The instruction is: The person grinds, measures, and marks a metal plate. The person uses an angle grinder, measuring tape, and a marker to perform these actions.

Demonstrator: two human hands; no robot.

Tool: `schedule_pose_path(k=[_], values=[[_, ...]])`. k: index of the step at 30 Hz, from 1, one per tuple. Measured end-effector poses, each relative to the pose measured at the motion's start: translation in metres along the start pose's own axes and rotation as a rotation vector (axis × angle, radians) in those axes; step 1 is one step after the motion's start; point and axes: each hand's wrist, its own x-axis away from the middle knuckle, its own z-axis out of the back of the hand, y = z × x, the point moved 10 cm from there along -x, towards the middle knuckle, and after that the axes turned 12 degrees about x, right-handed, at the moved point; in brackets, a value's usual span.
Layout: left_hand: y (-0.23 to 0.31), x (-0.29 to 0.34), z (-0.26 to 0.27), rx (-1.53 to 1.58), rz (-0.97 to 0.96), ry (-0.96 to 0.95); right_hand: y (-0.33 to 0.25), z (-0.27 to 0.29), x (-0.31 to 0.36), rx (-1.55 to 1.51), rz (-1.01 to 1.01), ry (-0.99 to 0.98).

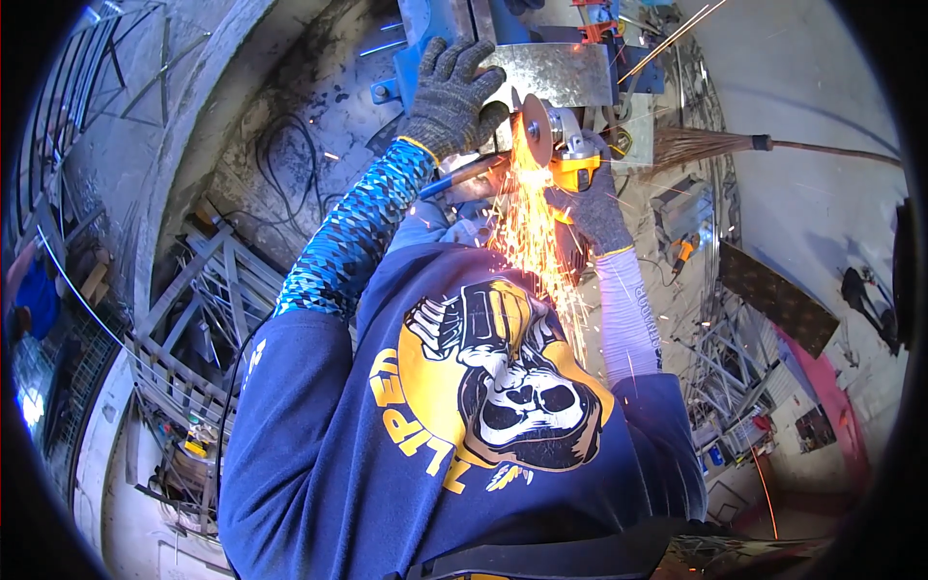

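My right hand, in a dark grey knit glove, is wrapped round an angle grinder with a yellow and silver body. Its upright reddish-brown disc meets metal at the near edge of a flat grey metal plate. A dense stream of orange sparks falls from the disc toward my shirt. My left hand, gloved alike, lies with fingers apart over a blue metal stand, beside the plate's left end. The exact contact point is partly lost in the glare.
A broom lies to the right of the grinder. Black cable loops on the floor at left. Stacks of metal bars stand at lower left, with more metal scraps at right. A brown board leans near the right wall.
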Motion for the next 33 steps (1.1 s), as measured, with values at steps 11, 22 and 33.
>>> schedule_pose_path(k=[11,22,33], values=[[0.001,0.000,0.001,-0.014,-0.026,0.025,0.000,-0.002,0.000,-0.111,-0.028,-0.013],[0.001,0.000,0.000,0.000,-0.037,0.029,0.004,-0.001,-0.004,-0.045,-0.063,0.013],[0.001,0.001,0.000,0.017,-0.031,0.035,-0.012,0.000,-0.005,-0.004,0.010,0.032]])
